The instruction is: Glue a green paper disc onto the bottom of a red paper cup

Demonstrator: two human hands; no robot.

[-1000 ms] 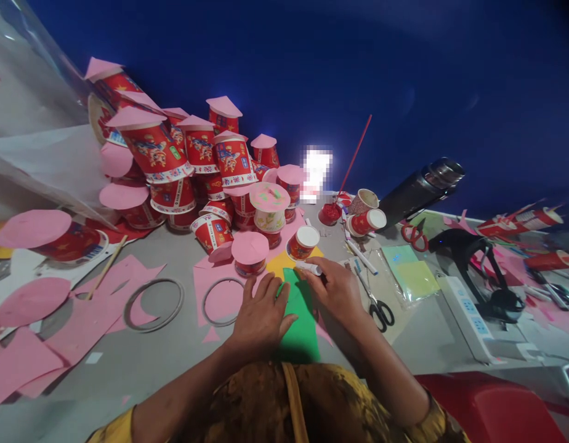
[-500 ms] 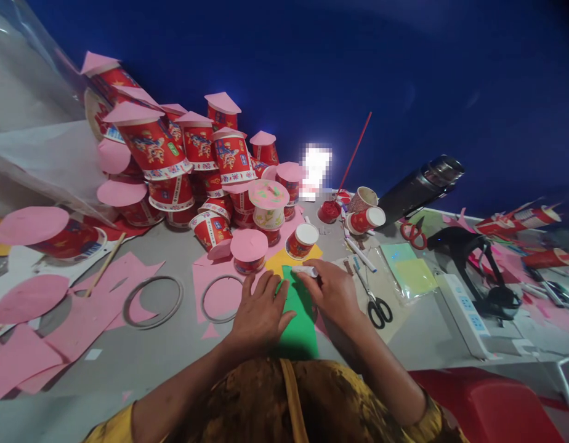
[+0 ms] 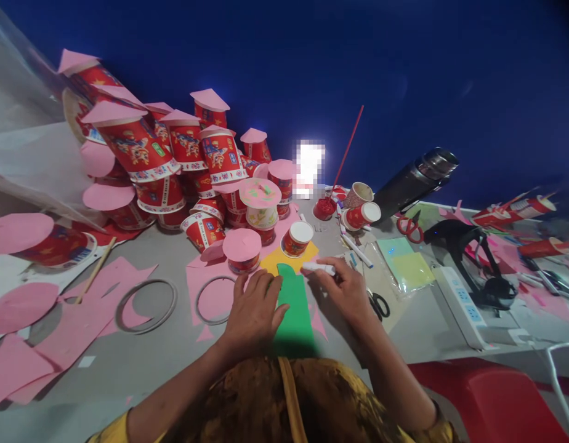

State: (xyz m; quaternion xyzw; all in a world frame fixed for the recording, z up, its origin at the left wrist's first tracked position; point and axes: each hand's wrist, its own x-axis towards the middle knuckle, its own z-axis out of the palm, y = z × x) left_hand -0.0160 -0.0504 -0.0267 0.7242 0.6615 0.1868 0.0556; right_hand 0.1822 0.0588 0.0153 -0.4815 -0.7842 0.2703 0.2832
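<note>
A person seated at a grey tabletop works with both hands at the centre of the view. The left hand lies flat with fingers spread, pressing on the left edge of a green paper strip with a rounded top end. The strip runs from 12 o'clock toward 6 o'clock, between the two hands, its far end overlapping a yellow paper sheet. The right hand, at 3 o'clock of the strip, pinches a small white stick-shaped tube between its fingertips, held just beside the strip's top right corner. At 3 o'clock of the right hand, black-handled scissors lie partly hidden by it. At 11 o'clock, red printed paper cups capped with pink paper discs are heaped up. At 9 o'clock of the left hand, a thin grey ring rests on pink paper.
</note>
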